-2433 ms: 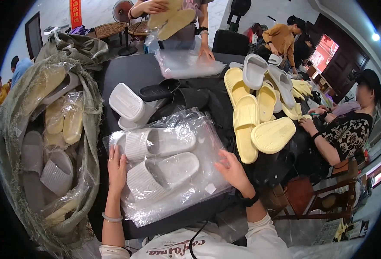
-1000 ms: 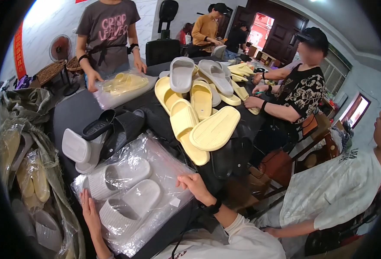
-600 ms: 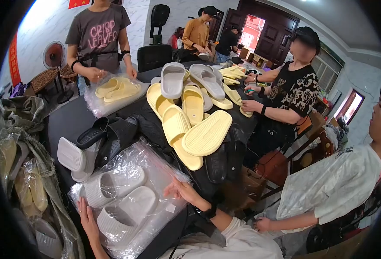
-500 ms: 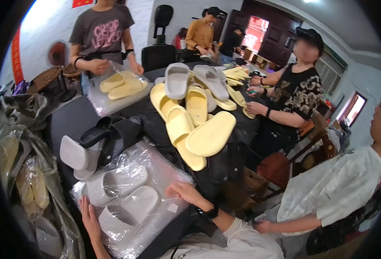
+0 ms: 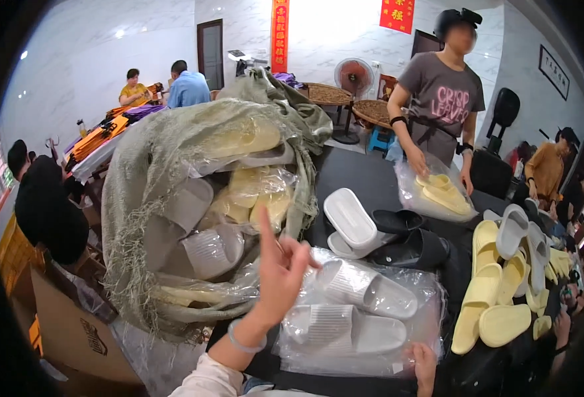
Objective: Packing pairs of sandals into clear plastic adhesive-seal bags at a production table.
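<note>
My left hand (image 5: 282, 271) is raised in front of the open woven sack (image 5: 130, 245), index finger stretched upward and the other fingers loosely bent, with nothing in it. Just right of it, a pair of grey slippers (image 5: 371, 333) lies side by side in a clear plastic bag (image 5: 431, 298) on the black table. At the bag's near right corner, my right hand (image 5: 424, 366) has its fingers closed on the plastic edge. Inside the sack are bagged slippers, among them a grey one (image 5: 214, 251) and yellow ones (image 5: 265, 198).
Loose white-grey slippers (image 5: 350, 217) and black slippers (image 5: 414, 250) lie beyond the bag. A pile of yellow slippers (image 5: 480, 298) and grey ones stands to the right. Across the table (image 5: 364, 175) a person (image 5: 444, 99) handles bagged yellow slippers. An open cardboard box (image 5: 73, 331) is at the lower left.
The view has swung left, bringing the sack to the middle. My left hand has left the bag's side and risen toward the sack. The bagged grey slippers still lie on the table.
</note>
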A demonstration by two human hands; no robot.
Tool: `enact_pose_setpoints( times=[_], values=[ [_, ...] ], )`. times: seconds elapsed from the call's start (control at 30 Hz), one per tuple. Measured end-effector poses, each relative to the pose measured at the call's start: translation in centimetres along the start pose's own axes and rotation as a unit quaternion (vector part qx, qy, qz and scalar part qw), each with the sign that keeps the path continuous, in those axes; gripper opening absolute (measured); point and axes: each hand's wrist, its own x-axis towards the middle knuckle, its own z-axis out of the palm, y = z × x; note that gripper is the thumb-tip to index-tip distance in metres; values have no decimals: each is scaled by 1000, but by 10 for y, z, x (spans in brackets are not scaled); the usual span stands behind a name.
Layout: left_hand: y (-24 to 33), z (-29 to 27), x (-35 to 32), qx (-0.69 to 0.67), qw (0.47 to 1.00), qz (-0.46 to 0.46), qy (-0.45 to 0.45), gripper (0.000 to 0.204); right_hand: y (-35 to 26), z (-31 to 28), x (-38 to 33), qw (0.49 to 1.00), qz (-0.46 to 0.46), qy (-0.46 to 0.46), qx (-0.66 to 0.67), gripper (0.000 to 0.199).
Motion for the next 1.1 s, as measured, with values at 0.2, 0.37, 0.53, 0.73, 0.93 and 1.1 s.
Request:
enact_pose_setpoints(
  times=[0.2, 0.37, 0.53, 0.73, 0.93, 1.1],
  values=[
    [4, 3, 40, 17, 995, 71, 68, 71, -11, 4, 11, 984, -61, 2, -166, 32],
    [-18, -11, 22, 73, 989, 43, 120, 61, 1, 21, 23, 977, -116, -32, -174, 33],
    [-34, -2, 22, 128, 985, 41, 112, 60, -10, 9, 5, 987, -56, -13, -147, 36],
    [-62, -22, -2, 144, 979, -104, -99, 31, -25, 19, -4, 987, -31, -12, -156, 34],
    [-98, -38, -59, 421, 845, -19, -329, 53, -16, 11, 1, 994, -41, 1, -100, 30],
    [-125, -48, -84, 433, 832, -98, -333, 51, -13, 2, 1, 993, -3, -35, -114, 38]
  ],
)
